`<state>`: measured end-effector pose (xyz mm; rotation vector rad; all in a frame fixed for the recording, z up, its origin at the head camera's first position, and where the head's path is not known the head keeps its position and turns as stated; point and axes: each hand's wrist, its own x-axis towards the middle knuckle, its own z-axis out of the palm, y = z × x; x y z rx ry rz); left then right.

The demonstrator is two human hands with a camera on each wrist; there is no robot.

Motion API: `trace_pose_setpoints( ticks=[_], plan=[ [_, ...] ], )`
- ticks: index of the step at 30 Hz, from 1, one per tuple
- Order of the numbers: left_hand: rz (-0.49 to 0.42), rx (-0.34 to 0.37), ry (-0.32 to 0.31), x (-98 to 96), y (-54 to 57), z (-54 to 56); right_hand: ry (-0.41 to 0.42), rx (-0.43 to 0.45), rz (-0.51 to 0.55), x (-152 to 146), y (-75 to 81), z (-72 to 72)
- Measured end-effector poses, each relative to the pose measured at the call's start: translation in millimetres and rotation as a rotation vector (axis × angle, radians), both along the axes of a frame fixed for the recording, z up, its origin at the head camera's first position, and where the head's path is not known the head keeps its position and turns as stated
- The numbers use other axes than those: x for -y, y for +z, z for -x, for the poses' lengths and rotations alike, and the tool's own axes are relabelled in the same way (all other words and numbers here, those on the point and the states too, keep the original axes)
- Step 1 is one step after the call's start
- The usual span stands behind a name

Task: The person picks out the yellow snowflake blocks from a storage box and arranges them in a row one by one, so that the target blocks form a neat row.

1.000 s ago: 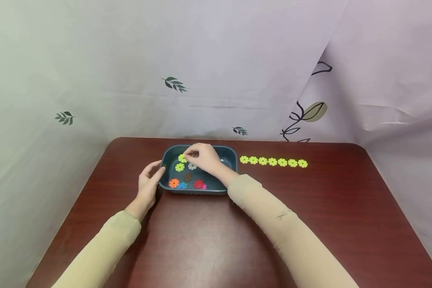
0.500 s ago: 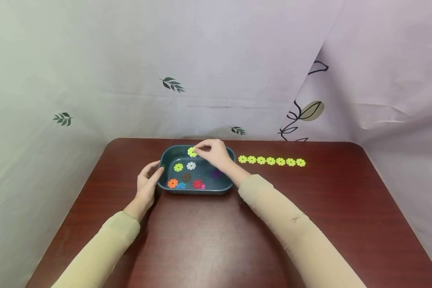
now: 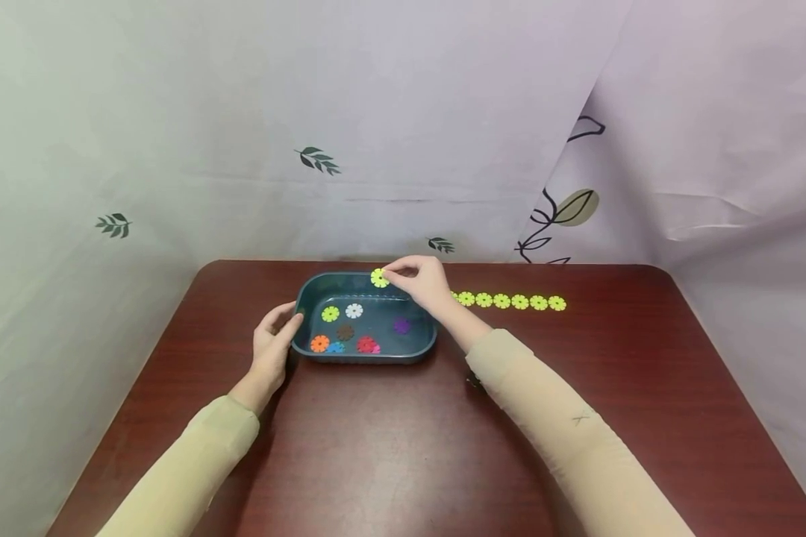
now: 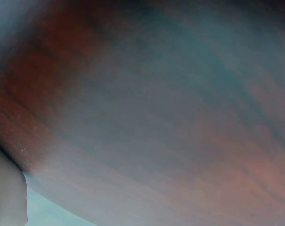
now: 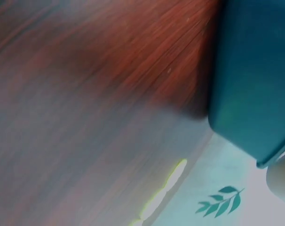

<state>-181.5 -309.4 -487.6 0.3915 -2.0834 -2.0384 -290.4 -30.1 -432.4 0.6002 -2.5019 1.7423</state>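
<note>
My right hand (image 3: 425,283) pinches a yellow-green notched plastic disc (image 3: 379,278) between thumb and fingertips, over the far rim of a dark teal tray (image 3: 389,356). At the tray's left side, my left hand (image 3: 272,347) grips the rim, thumb on the edge. Inside lie another yellow-green disc (image 3: 330,314), a white disc (image 3: 354,311), a brown disc (image 3: 345,333), an orange disc (image 3: 319,344), a blue disc (image 3: 336,347), a red disc (image 3: 366,344) and a purple disc (image 3: 401,326). A bit of pink shows beside the red one.
To the tray's right, a straight row of several yellow-green discs (image 3: 502,301) lies on the reddish-brown table (image 3: 369,447); my right wrist partly covers its left end. A pale patterned cloth (image 3: 376,149) hangs behind the table. The left wrist view is mostly blurred.
My right hand has lifted the yellow-green disc from the tray's left part and carried it right to the far rim. The purple disc has come into sight. My left hand stays on the tray.
</note>
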Motion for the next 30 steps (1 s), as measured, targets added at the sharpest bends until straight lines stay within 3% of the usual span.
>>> trace_pose_setpoints(
  ticks=[11,23,30],
  plan=[
    [-0.025,-0.011,-0.004,1.8,-0.8,-0.7,-0.069,0.018,0.043,-23.7,-4.6,5.2],
    [-0.015,-0.018,0.008,0.9,-1.4,0.1,-0.129,0.146,0.161,-56.3,-3.7,11.6],
    [-0.028,-0.026,0.011,1.1,-2.3,0.2,-0.164,0.141,0.171,-76.5,-4.0,16.0]
  ],
)
